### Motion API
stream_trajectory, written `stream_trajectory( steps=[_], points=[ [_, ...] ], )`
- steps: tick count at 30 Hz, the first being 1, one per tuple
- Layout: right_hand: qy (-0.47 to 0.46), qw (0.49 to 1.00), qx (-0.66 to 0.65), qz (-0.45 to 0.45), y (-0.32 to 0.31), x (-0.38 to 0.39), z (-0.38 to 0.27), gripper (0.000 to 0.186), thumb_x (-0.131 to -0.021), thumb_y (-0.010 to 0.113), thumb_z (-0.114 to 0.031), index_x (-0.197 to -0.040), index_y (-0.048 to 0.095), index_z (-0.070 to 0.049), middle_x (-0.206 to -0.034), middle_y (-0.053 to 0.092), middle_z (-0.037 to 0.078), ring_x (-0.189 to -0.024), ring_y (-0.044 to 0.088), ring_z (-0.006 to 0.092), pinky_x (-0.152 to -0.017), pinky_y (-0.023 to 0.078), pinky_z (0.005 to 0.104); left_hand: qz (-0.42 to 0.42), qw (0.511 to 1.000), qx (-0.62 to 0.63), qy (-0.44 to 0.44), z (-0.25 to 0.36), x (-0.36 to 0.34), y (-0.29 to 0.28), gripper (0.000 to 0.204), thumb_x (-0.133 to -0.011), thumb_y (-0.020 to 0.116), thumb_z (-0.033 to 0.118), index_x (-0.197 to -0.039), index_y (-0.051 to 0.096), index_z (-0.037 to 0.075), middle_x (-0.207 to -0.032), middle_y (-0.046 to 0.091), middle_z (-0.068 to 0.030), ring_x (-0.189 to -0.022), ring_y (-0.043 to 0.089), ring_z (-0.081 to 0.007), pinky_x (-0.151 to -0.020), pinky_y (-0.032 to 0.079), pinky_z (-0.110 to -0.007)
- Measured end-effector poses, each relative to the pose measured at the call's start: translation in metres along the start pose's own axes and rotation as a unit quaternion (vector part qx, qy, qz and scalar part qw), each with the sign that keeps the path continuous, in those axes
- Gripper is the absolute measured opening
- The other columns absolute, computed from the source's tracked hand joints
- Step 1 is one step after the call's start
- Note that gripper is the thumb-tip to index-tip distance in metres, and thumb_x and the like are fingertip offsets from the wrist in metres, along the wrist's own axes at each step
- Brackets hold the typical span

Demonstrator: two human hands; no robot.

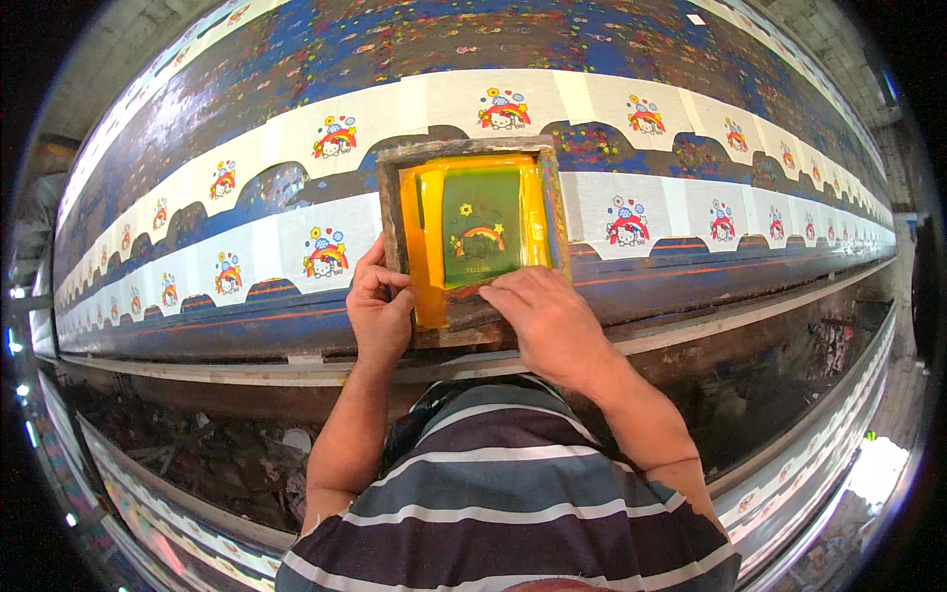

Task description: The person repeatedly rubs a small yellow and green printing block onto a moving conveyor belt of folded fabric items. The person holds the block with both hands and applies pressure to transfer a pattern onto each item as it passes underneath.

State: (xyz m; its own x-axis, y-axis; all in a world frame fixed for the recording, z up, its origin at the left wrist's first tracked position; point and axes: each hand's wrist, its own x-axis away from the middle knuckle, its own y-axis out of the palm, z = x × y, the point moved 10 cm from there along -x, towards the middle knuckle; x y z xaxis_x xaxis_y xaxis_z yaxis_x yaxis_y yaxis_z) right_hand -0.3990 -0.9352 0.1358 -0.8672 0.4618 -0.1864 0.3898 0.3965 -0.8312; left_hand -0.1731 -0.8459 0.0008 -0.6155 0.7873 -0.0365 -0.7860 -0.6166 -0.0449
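A wooden-framed printing screen (387, 212) lies over one of the white fabric pieces on the long table. Yellow ink coats the inner edges around its green mesh (483, 197), where a rainbow and flower design shows. My left hand (381, 311) is closed on the left side of the frame near its lower corner, thumb bent inward. My right hand (547, 321) grips a dark, ink-stained squeegee (472, 314) at the near end of the screen. The squeegee's lower edge and part of its length are hidden by the fingers.
Printed white fabric pieces (631, 222) run in a row on both sides of the screen. A second printed row (503, 104) lies beyond it. A pale rail (247, 373) follows the table's near edge, in front of my body. Another table with printed pieces (789, 503) stands behind me.
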Motion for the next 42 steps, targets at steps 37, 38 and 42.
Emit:
stream_trajectory(
  steps=[37, 38, 42],
  points=[
    [-0.017, 0.996, 0.081, 0.027, 0.021, -0.011, 0.000, 0.043, -0.091, 0.072, -0.008, -0.133, 0.076, -0.006, -0.130, 0.073, 0.013, -0.119, 0.070, 0.0359, -0.101, 0.055, 0.0516, -0.006, 0.993, -0.103, 0.054, 0.024, 0.002, 0.008, 0.020, -0.086, 0.073, -0.011, -0.098, 0.074, 0.005, -0.166, 0.059, -0.0278, -0.149, 0.059, -0.0361, -0.119, 0.047, -0.043],
    [-0.014, 0.996, 0.080, 0.023, 0.021, -0.005, -0.005, 0.043, -0.091, 0.072, -0.008, -0.134, 0.076, -0.005, -0.130, 0.073, 0.013, -0.119, 0.070, 0.0359, -0.101, 0.056, 0.0515, -0.003, 0.993, -0.104, 0.060, 0.026, 0.003, 0.008, 0.020, -0.086, 0.074, -0.011, -0.098, 0.074, 0.005, -0.165, 0.059, -0.0277, -0.149, 0.060, -0.0362, -0.119, 0.047, -0.043],
    [-0.010, 0.999, 0.045, 0.012, 0.020, 0.015, -0.015, 0.044, -0.091, 0.072, -0.010, -0.134, 0.076, -0.006, -0.130, 0.073, 0.013, -0.123, 0.069, 0.0351, -0.107, 0.056, 0.0517, 0.002, 0.992, -0.114, 0.051, 0.025, 0.003, 0.007, 0.019, -0.085, 0.075, -0.010, -0.096, 0.075, 0.004, -0.164, 0.061, -0.0278, -0.148, 0.062, -0.0362, -0.118, 0.048, -0.043]
  ],
)
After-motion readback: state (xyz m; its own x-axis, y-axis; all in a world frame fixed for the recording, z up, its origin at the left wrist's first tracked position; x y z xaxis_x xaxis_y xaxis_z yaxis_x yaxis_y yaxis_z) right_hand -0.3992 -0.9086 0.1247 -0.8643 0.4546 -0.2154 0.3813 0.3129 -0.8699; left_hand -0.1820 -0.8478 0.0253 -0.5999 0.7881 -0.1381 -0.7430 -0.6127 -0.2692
